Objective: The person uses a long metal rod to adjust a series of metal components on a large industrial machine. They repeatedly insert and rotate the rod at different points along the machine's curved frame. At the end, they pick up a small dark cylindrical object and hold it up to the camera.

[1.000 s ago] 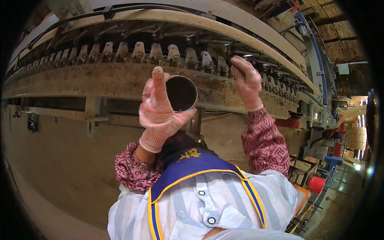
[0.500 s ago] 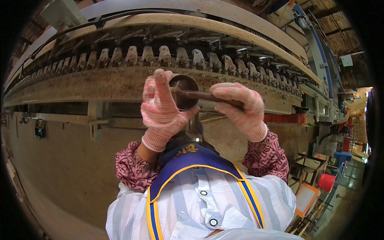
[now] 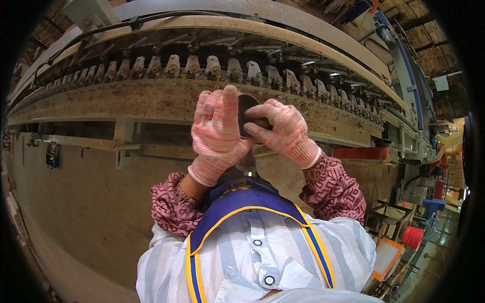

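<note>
My left hand (image 3: 217, 134), in a pink-and-white knit glove, cradles a round dark cup (image 3: 246, 102) from its left side and from below. The fingers stand upright along the cup and the thumb lies under it. My right hand (image 3: 284, 130), gloved alike, pinches a dark-handled brush (image 3: 261, 122) over the cup's mouth. Only a short piece of the handle shows between the fingers. The brush's tip and the inside of the cup are mostly hidden behind the right fingers. Both hands are close together in front of the dusty machine beam (image 3: 166, 98).
Along the long machine runs a row of metal brackets with springs (image 3: 192, 65), under a pale curved rail (image 3: 283, 31). A red bar (image 3: 361, 153) juts out at the right. Further right are an orange-framed panel (image 3: 388, 255) and a red spool (image 3: 413, 237). Concrete floor (image 3: 101, 212) lies below.
My right hand has moved left and closer to the cup, covering most of the brush handle. My left hand and the cup have shifted slightly right.
</note>
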A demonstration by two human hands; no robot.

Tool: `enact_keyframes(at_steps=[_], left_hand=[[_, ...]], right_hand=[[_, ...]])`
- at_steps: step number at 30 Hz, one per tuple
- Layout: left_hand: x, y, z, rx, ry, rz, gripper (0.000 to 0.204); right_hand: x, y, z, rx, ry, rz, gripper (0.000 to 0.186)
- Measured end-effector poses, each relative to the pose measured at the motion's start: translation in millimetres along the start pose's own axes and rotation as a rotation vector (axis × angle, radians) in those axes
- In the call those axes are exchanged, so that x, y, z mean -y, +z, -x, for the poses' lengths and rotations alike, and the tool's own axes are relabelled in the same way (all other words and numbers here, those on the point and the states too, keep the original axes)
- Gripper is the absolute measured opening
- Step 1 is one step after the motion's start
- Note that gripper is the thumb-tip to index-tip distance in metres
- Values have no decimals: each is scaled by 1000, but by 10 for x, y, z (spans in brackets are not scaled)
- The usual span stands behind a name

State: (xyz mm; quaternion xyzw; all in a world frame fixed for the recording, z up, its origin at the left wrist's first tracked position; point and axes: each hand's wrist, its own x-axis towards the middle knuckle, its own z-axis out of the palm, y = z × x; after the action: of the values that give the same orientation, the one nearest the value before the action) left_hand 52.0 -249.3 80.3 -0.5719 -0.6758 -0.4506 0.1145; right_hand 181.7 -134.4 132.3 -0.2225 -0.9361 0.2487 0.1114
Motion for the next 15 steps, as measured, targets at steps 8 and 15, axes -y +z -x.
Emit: enact_keyframes(at_steps=[8,15], left_hand=[[15,68,53,15,7,10,117],[-11,49,72,-8,-34,40,122]], right_hand=[[71,-34,10,131,23,57,30],[96,-185,123,65,153,-231,26]])
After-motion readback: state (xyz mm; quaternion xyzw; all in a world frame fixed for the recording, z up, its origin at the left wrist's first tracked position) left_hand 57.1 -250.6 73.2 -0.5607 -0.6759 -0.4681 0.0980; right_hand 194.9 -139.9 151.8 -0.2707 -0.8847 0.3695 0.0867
